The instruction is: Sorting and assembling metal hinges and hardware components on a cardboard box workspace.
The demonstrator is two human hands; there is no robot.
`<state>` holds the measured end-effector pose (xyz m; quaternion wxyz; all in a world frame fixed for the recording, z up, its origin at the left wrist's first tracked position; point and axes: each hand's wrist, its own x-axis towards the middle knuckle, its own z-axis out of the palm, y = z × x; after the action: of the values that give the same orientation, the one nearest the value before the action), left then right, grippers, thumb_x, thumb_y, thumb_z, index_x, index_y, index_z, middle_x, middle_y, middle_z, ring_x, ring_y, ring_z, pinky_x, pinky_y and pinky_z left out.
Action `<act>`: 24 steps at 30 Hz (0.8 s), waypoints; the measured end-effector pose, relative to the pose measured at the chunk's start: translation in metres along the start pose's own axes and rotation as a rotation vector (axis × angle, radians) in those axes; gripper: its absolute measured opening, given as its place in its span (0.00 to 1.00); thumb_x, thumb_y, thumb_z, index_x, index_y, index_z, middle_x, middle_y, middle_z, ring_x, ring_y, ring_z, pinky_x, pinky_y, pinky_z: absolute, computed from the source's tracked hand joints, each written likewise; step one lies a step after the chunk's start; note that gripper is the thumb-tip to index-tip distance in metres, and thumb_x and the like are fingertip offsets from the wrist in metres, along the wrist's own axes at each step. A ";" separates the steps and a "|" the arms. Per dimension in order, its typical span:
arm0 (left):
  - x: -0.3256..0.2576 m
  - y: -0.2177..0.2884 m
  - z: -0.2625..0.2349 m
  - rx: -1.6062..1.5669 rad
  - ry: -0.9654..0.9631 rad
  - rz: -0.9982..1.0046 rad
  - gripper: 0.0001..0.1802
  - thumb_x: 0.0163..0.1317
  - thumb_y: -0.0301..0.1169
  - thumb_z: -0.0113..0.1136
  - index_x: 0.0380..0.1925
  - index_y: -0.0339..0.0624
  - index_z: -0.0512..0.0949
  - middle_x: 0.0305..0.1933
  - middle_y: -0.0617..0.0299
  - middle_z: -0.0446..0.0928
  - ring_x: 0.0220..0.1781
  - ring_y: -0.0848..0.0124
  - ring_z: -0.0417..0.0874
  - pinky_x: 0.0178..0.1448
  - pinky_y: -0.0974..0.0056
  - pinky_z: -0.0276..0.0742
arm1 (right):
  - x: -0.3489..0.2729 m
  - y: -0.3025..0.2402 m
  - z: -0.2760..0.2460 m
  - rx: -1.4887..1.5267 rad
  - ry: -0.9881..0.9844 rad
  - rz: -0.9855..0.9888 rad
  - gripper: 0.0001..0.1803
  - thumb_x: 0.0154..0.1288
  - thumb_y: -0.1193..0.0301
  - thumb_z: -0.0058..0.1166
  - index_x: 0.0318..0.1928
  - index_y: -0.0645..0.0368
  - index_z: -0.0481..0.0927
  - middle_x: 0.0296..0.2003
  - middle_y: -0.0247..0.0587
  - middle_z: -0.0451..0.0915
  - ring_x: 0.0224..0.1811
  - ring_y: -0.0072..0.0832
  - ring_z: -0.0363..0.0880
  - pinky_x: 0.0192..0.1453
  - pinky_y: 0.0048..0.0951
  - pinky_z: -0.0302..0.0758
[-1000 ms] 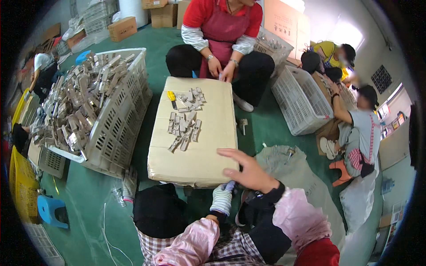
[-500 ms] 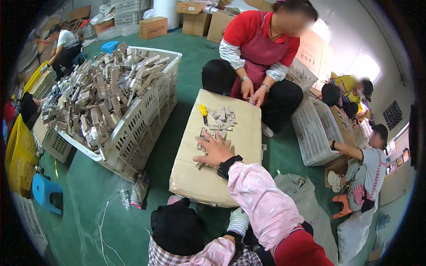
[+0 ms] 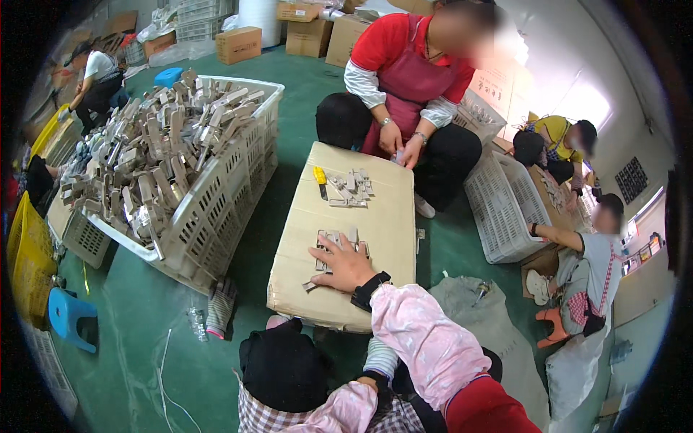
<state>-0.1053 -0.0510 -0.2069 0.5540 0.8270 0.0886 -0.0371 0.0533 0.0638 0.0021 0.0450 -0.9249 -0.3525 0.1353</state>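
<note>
Palm down, the right hand (image 3: 348, 267) lies over a near cluster of metal parts (image 3: 333, 236) on a cardboard box (image 3: 390, 238), its grip spread, with the fingers apart. This cluster sits in the near half of the box, a little left of the middle; one metal piece (image 3: 310, 286) sticks out beside the hand, toward the near left corner. A far cluster (image 3: 351, 189) lies apart from it in the far half, just beside a yellow-handled cutter (image 3: 320, 180) near the far left corner. The left hand (image 3: 381, 357), in a striped glove, is below the near edge, partly hidden by the right sleeve (image 3: 426, 339); I cannot tell how its grip stands. A co-worker's hands (image 3: 403, 154) meet at the far right corner. Left of the box, a white crate (image 3: 227, 216) is heaped with similar parts.
</note>
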 end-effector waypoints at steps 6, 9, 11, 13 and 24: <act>0.004 0.021 -0.020 -0.348 -0.053 -0.145 0.18 0.60 0.36 0.52 0.41 0.31 0.77 0.37 0.47 0.79 0.37 0.57 0.79 0.44 0.62 0.74 | -0.025 0.008 -0.020 0.119 0.030 -0.057 0.32 0.59 0.51 0.46 0.64 0.41 0.59 0.66 0.39 0.55 0.64 0.46 0.58 0.62 0.58 0.54; -0.015 0.094 -0.077 -0.567 -0.044 -0.314 0.17 0.61 0.36 0.52 0.40 0.30 0.77 0.35 0.54 0.80 0.34 0.67 0.77 0.43 0.65 0.71 | -0.039 0.042 -0.032 0.337 0.189 -0.096 0.26 0.61 0.62 0.47 0.60 0.53 0.65 0.59 0.48 0.65 0.59 0.39 0.66 0.60 0.39 0.64; -0.020 0.110 -0.095 -0.772 -0.085 -0.399 0.17 0.60 0.37 0.54 0.38 0.31 0.78 0.31 0.58 0.79 0.30 0.73 0.72 0.39 0.67 0.70 | -0.047 0.054 -0.040 0.352 0.231 -0.058 0.21 0.61 0.68 0.46 0.54 0.61 0.70 0.52 0.52 0.72 0.53 0.39 0.72 0.56 0.31 0.68; -0.020 0.105 -0.096 -0.801 -0.057 -0.396 0.17 0.61 0.37 0.55 0.38 0.31 0.78 0.29 0.61 0.77 0.28 0.75 0.70 0.37 0.68 0.69 | -0.053 0.061 -0.036 0.460 0.204 0.049 0.17 0.60 0.70 0.46 0.49 0.64 0.74 0.45 0.52 0.76 0.48 0.40 0.75 0.53 0.32 0.69; -0.012 0.085 -0.086 -0.557 -0.085 -0.328 0.18 0.62 0.35 0.51 0.44 0.31 0.75 0.41 0.53 0.79 0.40 0.68 0.77 0.47 0.64 0.71 | -0.013 0.082 0.022 0.392 0.352 0.443 0.19 0.49 0.63 0.58 0.39 0.64 0.78 0.36 0.54 0.78 0.41 0.43 0.77 0.45 0.36 0.72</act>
<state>-0.1045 -0.0044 -0.0946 0.7489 0.6158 0.2041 -0.1348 0.0900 -0.0062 -0.0313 0.2513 -0.9619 -0.0972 0.0455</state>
